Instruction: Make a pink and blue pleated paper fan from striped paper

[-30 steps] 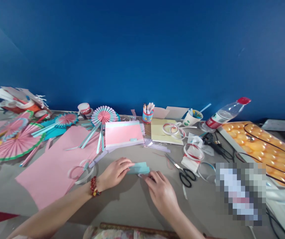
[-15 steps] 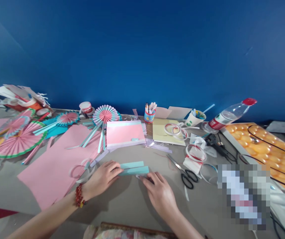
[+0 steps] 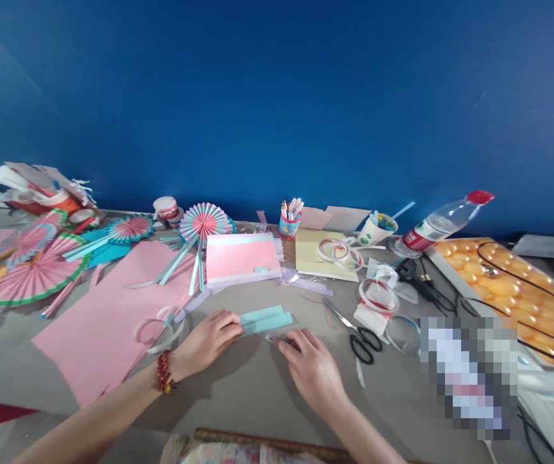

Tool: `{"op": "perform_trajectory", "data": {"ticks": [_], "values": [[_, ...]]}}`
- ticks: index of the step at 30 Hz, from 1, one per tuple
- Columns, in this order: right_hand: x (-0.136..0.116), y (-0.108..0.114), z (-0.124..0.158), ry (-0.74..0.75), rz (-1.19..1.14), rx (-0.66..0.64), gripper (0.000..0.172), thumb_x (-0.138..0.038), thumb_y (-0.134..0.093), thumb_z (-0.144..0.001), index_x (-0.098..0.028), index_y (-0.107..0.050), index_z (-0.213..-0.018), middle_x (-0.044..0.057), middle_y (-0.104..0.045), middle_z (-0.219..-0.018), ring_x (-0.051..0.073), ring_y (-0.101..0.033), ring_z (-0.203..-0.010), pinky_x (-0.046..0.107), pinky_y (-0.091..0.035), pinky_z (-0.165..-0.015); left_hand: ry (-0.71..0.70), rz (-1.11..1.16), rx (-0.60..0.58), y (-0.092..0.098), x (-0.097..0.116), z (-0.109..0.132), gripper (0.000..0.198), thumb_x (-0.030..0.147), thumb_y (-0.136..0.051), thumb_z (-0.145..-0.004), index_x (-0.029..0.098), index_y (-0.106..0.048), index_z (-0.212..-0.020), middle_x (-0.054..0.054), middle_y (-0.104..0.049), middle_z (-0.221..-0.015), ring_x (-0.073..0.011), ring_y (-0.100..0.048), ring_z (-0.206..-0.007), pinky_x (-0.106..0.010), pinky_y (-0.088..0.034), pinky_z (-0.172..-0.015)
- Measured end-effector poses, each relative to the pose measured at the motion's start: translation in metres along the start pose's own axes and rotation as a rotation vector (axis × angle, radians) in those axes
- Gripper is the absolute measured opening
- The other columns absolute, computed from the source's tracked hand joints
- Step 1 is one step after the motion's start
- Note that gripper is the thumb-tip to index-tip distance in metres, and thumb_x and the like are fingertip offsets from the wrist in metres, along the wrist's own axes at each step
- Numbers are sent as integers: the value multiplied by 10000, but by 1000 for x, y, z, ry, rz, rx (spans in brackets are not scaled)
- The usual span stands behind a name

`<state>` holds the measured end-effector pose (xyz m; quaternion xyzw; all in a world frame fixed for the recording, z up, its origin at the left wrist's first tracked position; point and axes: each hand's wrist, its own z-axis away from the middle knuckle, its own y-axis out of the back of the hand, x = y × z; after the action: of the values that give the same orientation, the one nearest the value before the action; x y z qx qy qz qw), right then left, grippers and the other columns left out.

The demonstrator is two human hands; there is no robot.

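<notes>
Fingers (image 3: 232, 324) of the left hand (image 3: 204, 343) are bunched together over the left end of the blue paper (image 3: 269, 321), holding it down. The right hand (image 3: 313, 366) is curled, thumb and forefinger seeming to pinch a small pale thing (image 3: 270, 338) just in front of the paper; from here I can't make out what it is. The paper lies between the hands, around the middle of the table (image 3: 242, 406), its layers fanned slightly apart; whether it is one folded piece or two strips, I can't tell. I'd press that left end firmly and evenly, so the layers can't slide, and work along the front edge lightly, since thin paper creases easily. The right wrist is best held low and steady. The scissors (image 3: 353, 328) lie toward the table's right edge, well clear of the paper, and the pink sheet (image 3: 112, 316) stretches toward the left front corner.
</notes>
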<state>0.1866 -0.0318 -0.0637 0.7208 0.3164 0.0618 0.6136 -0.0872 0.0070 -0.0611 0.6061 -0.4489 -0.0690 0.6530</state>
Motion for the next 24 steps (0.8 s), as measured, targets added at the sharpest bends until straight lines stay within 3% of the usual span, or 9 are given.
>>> {"op": "perform_trajectory", "data": {"ticks": [5, 10, 15, 21, 24], "values": [[2, -7, -3, 35, -18, -10, 309, -40, -542, -854, -245, -687, -1035, 51, -613, -926, 199, -547, -855, 293, -440, -716, -3, 29, 2, 2, 0, -2, 231, 151, -388, -1004, 198, -608, -1058, -48, -589, -1021, -167, -559, -930, -281, -451, -833], [1, -7, -6, 40, -36, -20, 289, -41, -536, -859, -241, -692, -997, 51, -605, -931, 189, -549, -870, 278, -442, -727, -75, -89, -19, -2, -7, 0, 300, 138, -351, -1011, 207, -603, -1159, -61, -580, -1051, -177, -545, -939, -298, -443, -840], [3, -5, -8, 29, -41, -66, 277, -52, -527, -876, -248, -687, -988, 46, -604, -930, 195, -557, -883, 279, -438, -716, -165, -194, -48, 5, -16, -2, 374, 138, -386, -1006, 301, -560, -1294, -49, -579, -1049, -202, -522, -982, -348, -420, -896], [5, -4, -9, 47, -53, -94, 320, -41, -508, -867, -255, -679, -1033, 46, -598, -929, 192, -555, -873, 276, -443, -716, -177, -247, -58, 10, -22, -2, 488, 118, -427, -979, 393, -489, -1377, -28, -553, -1199, -218, -464, -1183, -450, -285, -1123], [5, -3, -10, 54, -51, -91, 317, -54, -509, -876, -255, -677, -1054, 47, -593, -922, 188, -552, -866, 271, -442, -717, -181, -256, -80, 8, -24, 0, 538, 115, -437, -976, 408, -422, -1427, -24, -552, -1256, -215, -458, -1223, -459, -269, -1145]]}}
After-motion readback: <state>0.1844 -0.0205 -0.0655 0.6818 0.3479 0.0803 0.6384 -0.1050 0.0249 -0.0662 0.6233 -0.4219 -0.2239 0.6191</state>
